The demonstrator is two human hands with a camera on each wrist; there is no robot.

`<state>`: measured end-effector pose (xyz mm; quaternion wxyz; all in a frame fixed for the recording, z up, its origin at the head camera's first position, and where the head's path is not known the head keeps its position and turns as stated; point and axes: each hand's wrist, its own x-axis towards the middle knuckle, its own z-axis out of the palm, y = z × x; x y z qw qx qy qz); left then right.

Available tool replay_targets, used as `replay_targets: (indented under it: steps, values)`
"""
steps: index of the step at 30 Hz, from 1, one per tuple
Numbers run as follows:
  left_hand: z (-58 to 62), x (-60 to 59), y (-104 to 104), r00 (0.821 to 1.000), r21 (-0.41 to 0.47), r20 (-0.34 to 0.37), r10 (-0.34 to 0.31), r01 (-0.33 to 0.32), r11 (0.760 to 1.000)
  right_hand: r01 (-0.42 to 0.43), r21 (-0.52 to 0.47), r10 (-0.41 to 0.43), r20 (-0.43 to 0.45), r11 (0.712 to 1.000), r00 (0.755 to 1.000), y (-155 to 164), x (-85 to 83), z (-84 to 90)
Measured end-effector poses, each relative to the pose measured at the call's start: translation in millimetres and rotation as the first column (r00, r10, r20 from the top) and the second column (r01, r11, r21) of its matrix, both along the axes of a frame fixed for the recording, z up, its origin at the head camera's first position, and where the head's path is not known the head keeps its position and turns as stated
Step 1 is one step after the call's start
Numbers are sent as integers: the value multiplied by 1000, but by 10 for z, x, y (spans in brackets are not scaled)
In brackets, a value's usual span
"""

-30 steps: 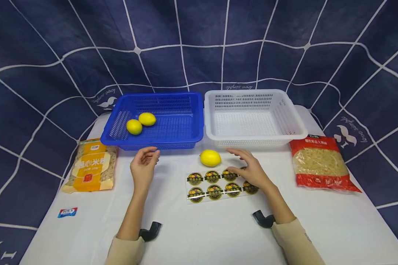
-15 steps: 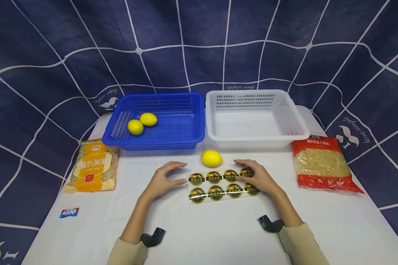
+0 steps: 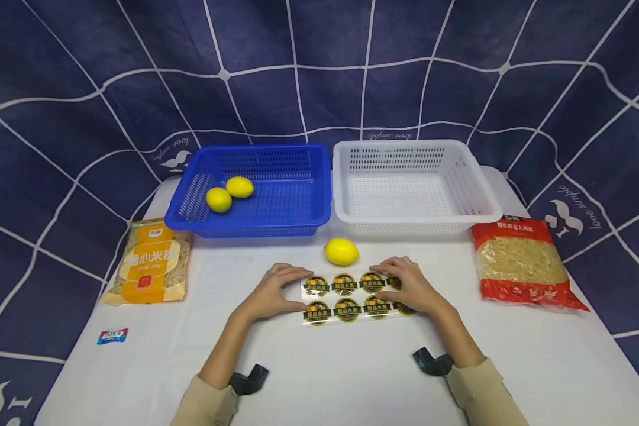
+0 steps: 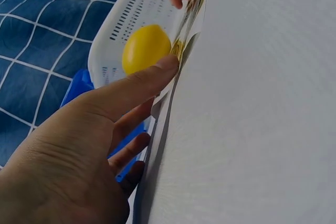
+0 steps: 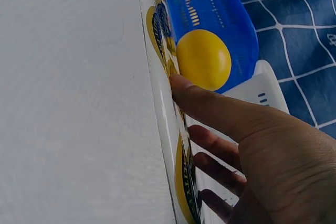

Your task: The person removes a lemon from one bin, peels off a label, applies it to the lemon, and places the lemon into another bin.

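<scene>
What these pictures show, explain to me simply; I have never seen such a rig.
There is no robot, just a person's bare left hand and right hand. The wide view comes from a head camera; the other two come from wrist cameras, one per arm. On the white tabletop lie a sticker sheet, a lemon, a small packet, an orange bag and a red bag. Behind stand a blue basket with two more lemons and a white basket. The hands are at opposite ends of the sheet; neither plainly grips it.
</scene>
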<state>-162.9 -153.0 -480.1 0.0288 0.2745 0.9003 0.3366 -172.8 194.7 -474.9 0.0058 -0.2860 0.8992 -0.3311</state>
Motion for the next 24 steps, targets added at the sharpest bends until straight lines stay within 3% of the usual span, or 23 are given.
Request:
replay_targets:
  steps: [14, 24]
  values:
    - [-8, 6, 12, 1000, 15, -4, -15, 15, 1000, 11, 42, -9, -54, 999, 999, -26, -11, -20]
    - [-24, 8, 0, 1000, 35, 1, -14, 14, 999, 20, 55, -18, -32, 998, 999, -31, -20, -29]
